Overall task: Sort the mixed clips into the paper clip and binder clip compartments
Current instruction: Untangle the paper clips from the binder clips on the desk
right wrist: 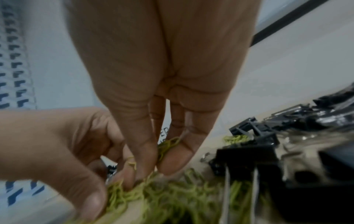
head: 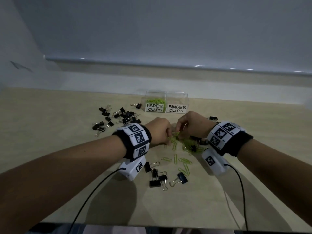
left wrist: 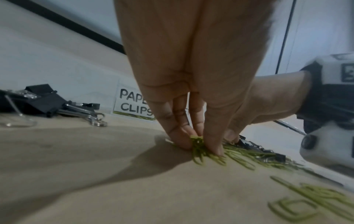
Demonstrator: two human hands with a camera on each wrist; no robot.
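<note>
- The left hand [head: 158, 132] is down at the bench [head: 50, 132], thumb and fingers pinching a small bunch of green paper clips [left wrist: 198, 145] against the surface
- The right hand [head: 192, 124] meets it from the other side, its thumb and fingertips [right wrist: 172, 159] curled round more of the same green clips
- Both hands work at the edge of the tangled green pile [head: 189, 146], which lies just in front of them with a few black binder clips mixed in
- Loose paper clips [head: 184, 161] lie scattered nearer the person
- A small group of binder clips [head: 158, 178] sits beside those
- A larger scatter of binder clips [head: 116, 119] lies far left
- The clear compartment labelled PAPER CLIPS [head: 155, 107] holds green clips
- The one labelled BINDER CLIPS [head: 177, 108] touches its right side; what it holds cannot be made out
</note>
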